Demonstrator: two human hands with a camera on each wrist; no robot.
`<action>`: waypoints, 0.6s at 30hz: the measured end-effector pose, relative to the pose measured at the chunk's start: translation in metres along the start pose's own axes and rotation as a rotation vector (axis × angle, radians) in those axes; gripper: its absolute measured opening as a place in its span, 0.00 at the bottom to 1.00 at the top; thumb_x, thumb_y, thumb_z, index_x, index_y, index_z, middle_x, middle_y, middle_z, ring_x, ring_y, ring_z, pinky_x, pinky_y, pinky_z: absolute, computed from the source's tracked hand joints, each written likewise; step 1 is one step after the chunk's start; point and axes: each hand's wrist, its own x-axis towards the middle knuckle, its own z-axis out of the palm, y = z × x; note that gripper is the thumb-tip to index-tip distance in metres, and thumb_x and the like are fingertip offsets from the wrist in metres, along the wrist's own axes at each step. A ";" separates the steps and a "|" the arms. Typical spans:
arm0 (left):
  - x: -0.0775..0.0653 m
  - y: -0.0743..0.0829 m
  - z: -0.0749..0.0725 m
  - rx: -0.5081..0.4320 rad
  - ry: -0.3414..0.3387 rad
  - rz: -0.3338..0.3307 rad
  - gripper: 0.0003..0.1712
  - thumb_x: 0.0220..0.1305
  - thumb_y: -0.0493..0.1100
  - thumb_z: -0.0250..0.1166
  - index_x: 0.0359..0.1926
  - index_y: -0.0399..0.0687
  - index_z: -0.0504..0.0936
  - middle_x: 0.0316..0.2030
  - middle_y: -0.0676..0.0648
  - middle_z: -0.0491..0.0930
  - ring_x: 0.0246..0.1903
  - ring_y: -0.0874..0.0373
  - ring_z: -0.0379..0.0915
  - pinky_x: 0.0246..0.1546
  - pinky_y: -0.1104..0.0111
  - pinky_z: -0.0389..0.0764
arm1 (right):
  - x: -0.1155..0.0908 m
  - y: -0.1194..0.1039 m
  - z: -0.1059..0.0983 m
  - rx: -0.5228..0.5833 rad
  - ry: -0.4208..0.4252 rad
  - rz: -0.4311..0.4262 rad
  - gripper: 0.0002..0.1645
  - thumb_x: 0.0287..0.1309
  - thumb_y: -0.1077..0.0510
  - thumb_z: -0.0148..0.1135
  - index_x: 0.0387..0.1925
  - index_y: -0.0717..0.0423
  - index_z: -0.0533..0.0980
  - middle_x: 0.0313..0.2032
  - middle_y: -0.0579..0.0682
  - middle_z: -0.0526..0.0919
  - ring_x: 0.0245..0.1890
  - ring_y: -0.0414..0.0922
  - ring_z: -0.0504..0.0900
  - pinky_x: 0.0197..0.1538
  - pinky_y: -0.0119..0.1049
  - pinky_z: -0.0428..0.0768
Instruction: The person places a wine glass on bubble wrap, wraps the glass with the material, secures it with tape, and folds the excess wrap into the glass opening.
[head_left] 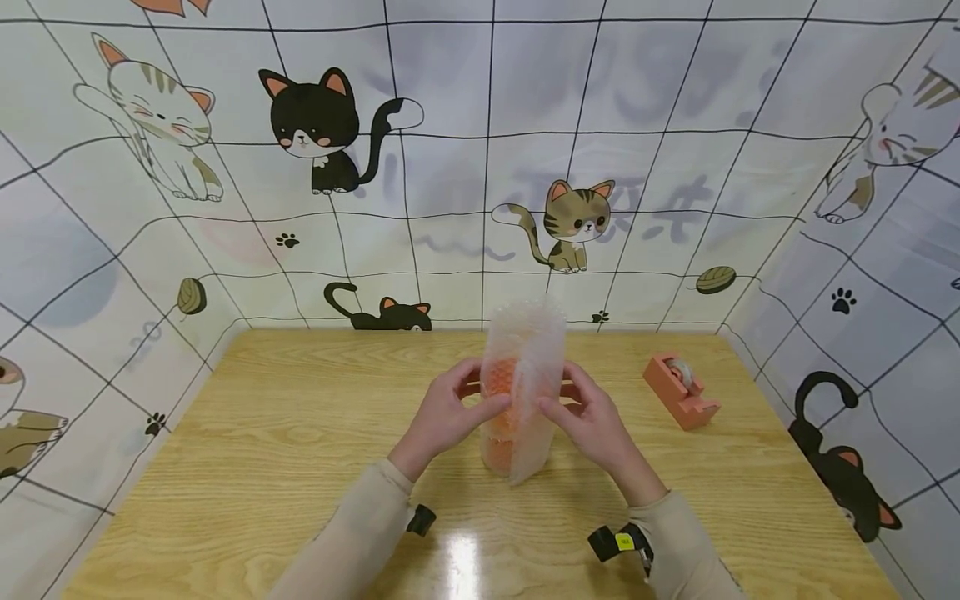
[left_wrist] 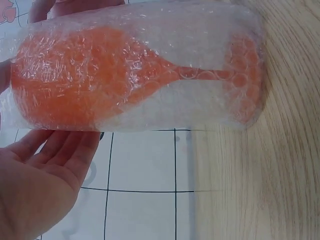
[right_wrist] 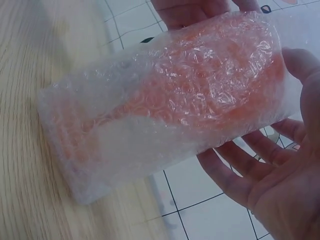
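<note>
An orange wine glass (left_wrist: 75, 75) stands upright inside a wrapping of clear bubble wrap (head_left: 538, 400), its foot down at the wooden table. The stem shows plainly through the layers in the left wrist view. In the head view a loose vertical edge of the wrap runs down the front and ends in a point near the bottom. My left hand (head_left: 448, 410) holds the bundle from the left side, thumb across the front. From the opposite side my right hand (head_left: 600, 417) grips it, its thumb on the overlapping wrap and its fingers reaching round behind.
A coral tape dispenser (head_left: 681, 392) with a roll of tape sits to the right on the wooden table (head_left: 300, 433). A cat-printed grid cloth (head_left: 450, 175) hangs along the back and both sides. The wrap's top rises above the table's back edge in the head view.
</note>
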 end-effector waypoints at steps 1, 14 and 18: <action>0.000 0.000 0.001 0.005 0.006 -0.002 0.26 0.65 0.50 0.74 0.61 0.51 0.80 0.54 0.51 0.83 0.56 0.56 0.79 0.61 0.56 0.80 | 0.001 -0.001 0.000 -0.007 0.004 0.007 0.30 0.68 0.64 0.65 0.69 0.56 0.70 0.57 0.59 0.79 0.53 0.52 0.82 0.49 0.34 0.85; 0.000 0.004 0.005 -0.015 0.033 -0.022 0.24 0.64 0.44 0.73 0.60 0.48 0.80 0.53 0.48 0.83 0.55 0.53 0.79 0.61 0.55 0.79 | 0.004 -0.012 -0.003 -0.099 -0.039 0.083 0.33 0.68 0.54 0.69 0.70 0.54 0.68 0.55 0.59 0.79 0.51 0.59 0.84 0.45 0.44 0.86; 0.000 0.004 0.005 -0.008 0.034 -0.012 0.23 0.64 0.43 0.73 0.59 0.47 0.81 0.53 0.47 0.83 0.56 0.52 0.79 0.62 0.55 0.79 | 0.006 -0.016 0.002 -0.109 -0.009 0.113 0.32 0.67 0.54 0.68 0.68 0.56 0.69 0.54 0.60 0.79 0.51 0.58 0.83 0.44 0.43 0.86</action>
